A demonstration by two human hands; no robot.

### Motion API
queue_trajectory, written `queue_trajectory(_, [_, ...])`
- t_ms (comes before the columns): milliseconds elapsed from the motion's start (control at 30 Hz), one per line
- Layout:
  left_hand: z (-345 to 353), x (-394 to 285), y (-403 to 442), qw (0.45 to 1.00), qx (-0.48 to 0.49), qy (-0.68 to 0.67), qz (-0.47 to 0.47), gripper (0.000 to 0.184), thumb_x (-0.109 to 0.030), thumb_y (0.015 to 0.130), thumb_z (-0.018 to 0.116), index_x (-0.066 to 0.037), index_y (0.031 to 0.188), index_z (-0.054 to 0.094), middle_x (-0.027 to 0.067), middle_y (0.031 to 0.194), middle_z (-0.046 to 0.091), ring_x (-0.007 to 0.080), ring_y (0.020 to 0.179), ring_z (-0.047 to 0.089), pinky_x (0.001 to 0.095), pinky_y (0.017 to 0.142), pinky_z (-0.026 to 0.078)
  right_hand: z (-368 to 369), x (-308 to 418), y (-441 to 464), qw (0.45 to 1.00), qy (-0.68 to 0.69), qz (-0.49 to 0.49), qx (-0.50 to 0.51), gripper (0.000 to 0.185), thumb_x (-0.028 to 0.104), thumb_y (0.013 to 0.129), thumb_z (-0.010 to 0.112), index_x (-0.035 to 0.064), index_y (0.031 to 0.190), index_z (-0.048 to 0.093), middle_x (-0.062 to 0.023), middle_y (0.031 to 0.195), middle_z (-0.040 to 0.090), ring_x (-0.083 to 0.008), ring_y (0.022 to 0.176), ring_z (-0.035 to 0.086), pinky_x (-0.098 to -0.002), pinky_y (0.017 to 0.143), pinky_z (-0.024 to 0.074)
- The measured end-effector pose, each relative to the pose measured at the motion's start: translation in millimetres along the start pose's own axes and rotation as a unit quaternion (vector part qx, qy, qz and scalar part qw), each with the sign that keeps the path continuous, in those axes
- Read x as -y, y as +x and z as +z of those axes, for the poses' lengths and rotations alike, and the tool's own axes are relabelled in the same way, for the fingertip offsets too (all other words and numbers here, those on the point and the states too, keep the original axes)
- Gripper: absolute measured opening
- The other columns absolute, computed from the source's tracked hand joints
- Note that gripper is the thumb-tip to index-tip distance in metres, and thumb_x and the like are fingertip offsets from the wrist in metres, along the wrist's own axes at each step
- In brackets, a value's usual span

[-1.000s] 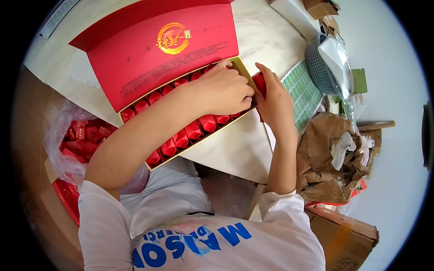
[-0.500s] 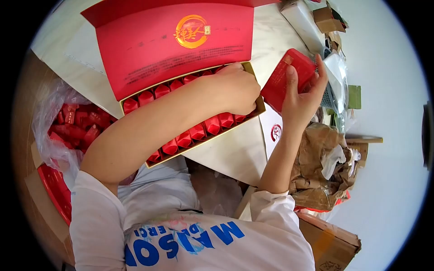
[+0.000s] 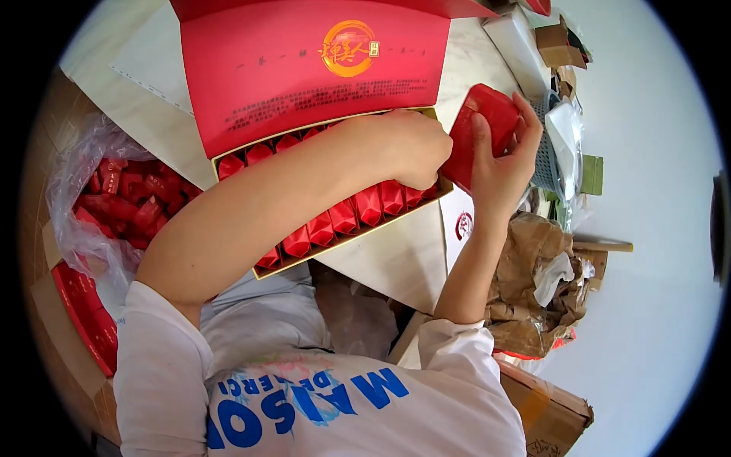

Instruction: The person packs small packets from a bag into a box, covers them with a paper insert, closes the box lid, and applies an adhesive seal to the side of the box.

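A long gift box with a gold rim and an open red lid (image 3: 266, 53), printed with a gold emblem, lies across the table. Rows of faceted red packets (image 3: 343, 217) fill its tray. My left hand (image 3: 415, 148) reaches over the box and is closed at its right end; its fingertips and whatever they hold are hidden. To the right of the box, my right hand (image 3: 502, 171) grips a flat red packet (image 3: 481, 110) with rounded corners, thumb on the near face and fingers round the far edge.
At left, a clear plastic bag (image 3: 65, 190) holds many small red packets. White paper (image 3: 156, 57) lies on the pale table (image 3: 388, 255). Along the right stand crumpled brown paper (image 3: 525, 282), a grey basket (image 3: 544, 152) and a cardboard box (image 3: 544, 411). A white wall bounds the right side.
The view has shifted slightly, so the gift box sits a little further right in it. My right hand has tilted the red packet. My left hand stays at the box's right end.
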State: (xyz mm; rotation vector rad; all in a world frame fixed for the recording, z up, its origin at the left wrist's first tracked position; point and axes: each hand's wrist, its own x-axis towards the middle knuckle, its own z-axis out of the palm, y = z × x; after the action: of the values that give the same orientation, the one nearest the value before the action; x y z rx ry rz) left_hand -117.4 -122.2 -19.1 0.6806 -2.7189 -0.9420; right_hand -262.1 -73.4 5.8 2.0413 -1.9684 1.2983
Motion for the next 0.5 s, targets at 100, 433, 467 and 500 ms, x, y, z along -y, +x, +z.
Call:
queue_trajectory(100, [2.8,2.3,0.0,1.000,-0.004,-0.011,-0.001,0.022,-0.013,0.074,0.054,0.003,0.066,0.066,0.0210,0.065,0.062,0.0362,0.063,0.062,0.0454,0.064,0.051,8.7,5.1,-0.9,0.999,-0.027,-0.040,0.010,0.045,0.012,0.083,0.070,0.0009,0.121,0.050,-0.0188,0.114,0.058,-0.0307,0.100,0.061,-0.0361,0.085,0.0489])
queue_trajectory(433, [-2.9,3.9,-3.4,0.999,-0.044,-0.018,0.007,0.019,-0.013,0.071,0.059,0.004,0.065,0.064,0.0199,0.063,0.060,0.0355,0.063,0.061,0.0450,0.062,0.050,5.1,10.7,15.0,0.988,-0.089,-0.103,0.079,0.037,0.011,0.079,0.072,0.0036,0.111,0.053,-0.0174,0.099,0.063,-0.0348,0.087,0.063,-0.0383,0.074,0.0507])
queue_trajectory(467, [-1.8,5.1,-3.1,0.999,-0.044,-0.006,0.011,0.019,-0.013,0.071,0.060,0.004,0.064,0.064,0.0196,0.063,0.060,0.0354,0.063,0.061,0.0448,0.062,0.050,5.0,12.6,14.4,0.985,-0.088,-0.106,0.102,0.037,0.010,0.079,0.071,0.0031,0.110,0.053,-0.0172,0.100,0.063,-0.0348,0.086,0.063,-0.0386,0.074,0.0506])
queue_trajectory(500, [-1.8,5.7,-4.0,0.999,-0.044,-0.006,0.010,0.019,-0.013,0.071,0.060,0.004,0.064,0.064,0.0196,0.063,0.060,0.0354,0.063,0.061,0.0448,0.062,0.050,5.0,13.6,14.1,0.982,-0.089,-0.109,0.124,0.037,0.009,0.079,0.071,0.0027,0.110,0.053,-0.0170,0.100,0.063,-0.0349,0.086,0.063,-0.0389,0.074,0.0506])
